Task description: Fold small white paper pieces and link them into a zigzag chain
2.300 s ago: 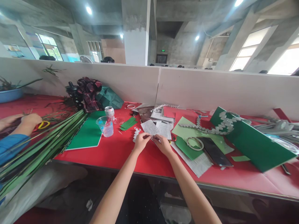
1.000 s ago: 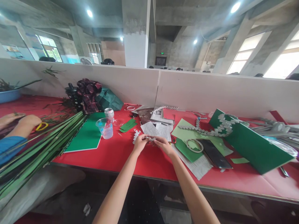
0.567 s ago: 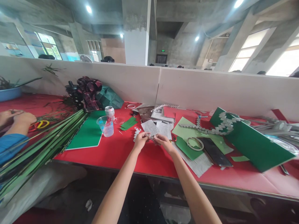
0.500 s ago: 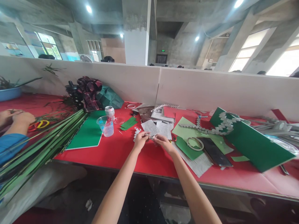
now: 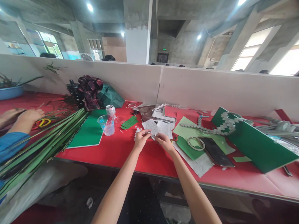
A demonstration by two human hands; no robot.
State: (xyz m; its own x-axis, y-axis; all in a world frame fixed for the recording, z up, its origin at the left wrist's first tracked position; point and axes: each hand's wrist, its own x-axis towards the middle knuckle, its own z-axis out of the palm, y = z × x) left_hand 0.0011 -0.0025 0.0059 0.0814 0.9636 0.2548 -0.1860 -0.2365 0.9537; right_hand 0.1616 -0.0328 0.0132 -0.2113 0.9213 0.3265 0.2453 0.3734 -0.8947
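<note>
Over the red tabletop point(image 5: 130, 155) my left hand point(image 5: 141, 140) and my right hand point(image 5: 164, 141) face each other with fingertips pinched. Between them is a small folded paper piece point(image 5: 152, 136), pale grey, partly hidden by the fingers. A folded white zigzag paper strip point(image 5: 137, 130) lies just beyond my left hand. Printed paper sheets point(image 5: 164, 129) rest behind my fingers. By my right wrist are the red scissor handles point(image 5: 174, 137), mostly covered. A longer zigzag paper chain point(image 5: 226, 124) drapes over a green board at the right.
A plastic cup point(image 5: 107, 126) and a can point(image 5: 110, 111) stand left of my hands. A phone point(image 5: 217, 152), a tape roll point(image 5: 195, 143) and green paper point(image 5: 187, 148) lie to the right. At the far left, a co-worker's hands point(image 5: 25, 116) work beside long green leaves point(image 5: 53, 137).
My fingers have shifted slightly around the small paper piece. The co-worker's hands have moved a little to the right. The whole view has drifted slightly.
</note>
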